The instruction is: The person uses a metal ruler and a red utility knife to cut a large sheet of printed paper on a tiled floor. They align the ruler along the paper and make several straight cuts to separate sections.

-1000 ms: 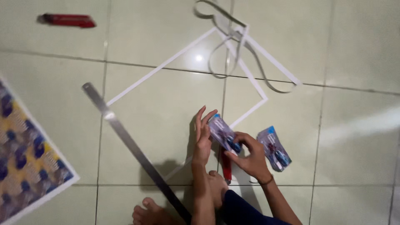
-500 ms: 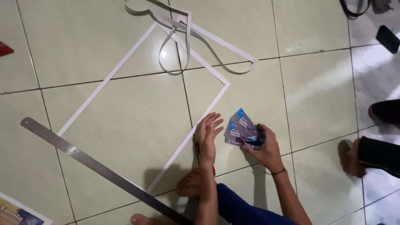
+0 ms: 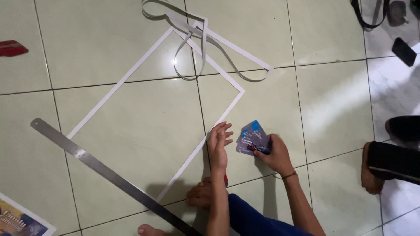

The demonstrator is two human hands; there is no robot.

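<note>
I am sitting on a pale green tiled floor. My right hand grips a small stack of blue and purple printed cards low above the tiles. My left hand hovers just left of the cards with its fingers spread, holding nothing, right beside the lower right edge of a thin white paper frame that lies flat on the floor. A small red object peeks out beside my left wrist.
A long steel ruler lies diagonally at the lower left. Loose white paper strips curl at the top. A red cutter lies far left, a printed sheet at the bottom left corner, another person's feet at right, a dark phone top right.
The view has swung right and down. My right hand gathered two separate card packs into one stack and lowered it toward the floor; my left hand has opened beside it.
</note>
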